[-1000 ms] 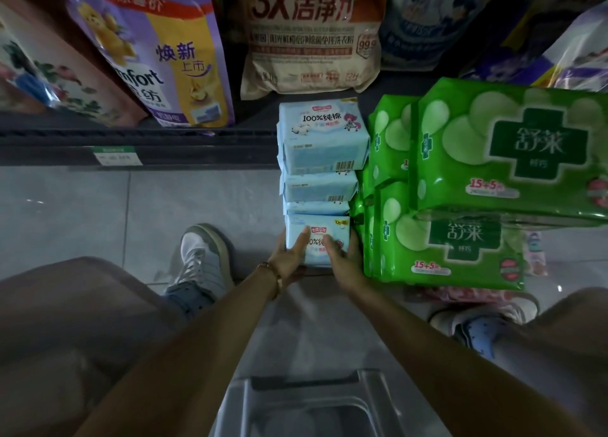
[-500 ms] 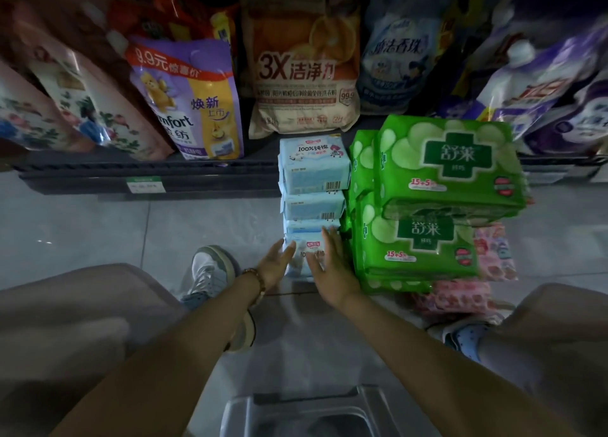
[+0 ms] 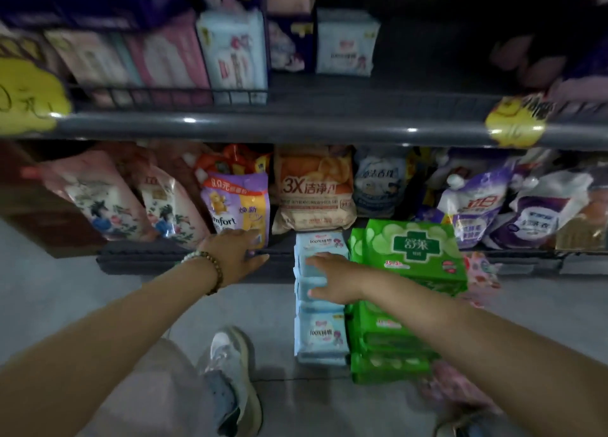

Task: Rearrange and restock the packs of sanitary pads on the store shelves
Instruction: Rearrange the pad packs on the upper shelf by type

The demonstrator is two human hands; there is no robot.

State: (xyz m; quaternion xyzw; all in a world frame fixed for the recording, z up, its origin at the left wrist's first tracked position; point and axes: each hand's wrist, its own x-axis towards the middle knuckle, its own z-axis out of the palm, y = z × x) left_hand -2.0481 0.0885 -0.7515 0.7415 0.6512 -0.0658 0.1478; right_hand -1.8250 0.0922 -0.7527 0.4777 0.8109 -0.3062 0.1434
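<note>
I see a stack of pale blue soft-plastic pad packs [image 3: 320,334] upright on the floor, pressed against the left side of a stack of bright green plastic pad packs [image 3: 414,252].

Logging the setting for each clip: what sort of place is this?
Most likely a shop aisle for household and hygiene goods. The dark tiered shelf carries yellow price tags, detergent pouches fill the lower level, and stacks of blue pad packs and green pad packs stand on the floor.
</note>
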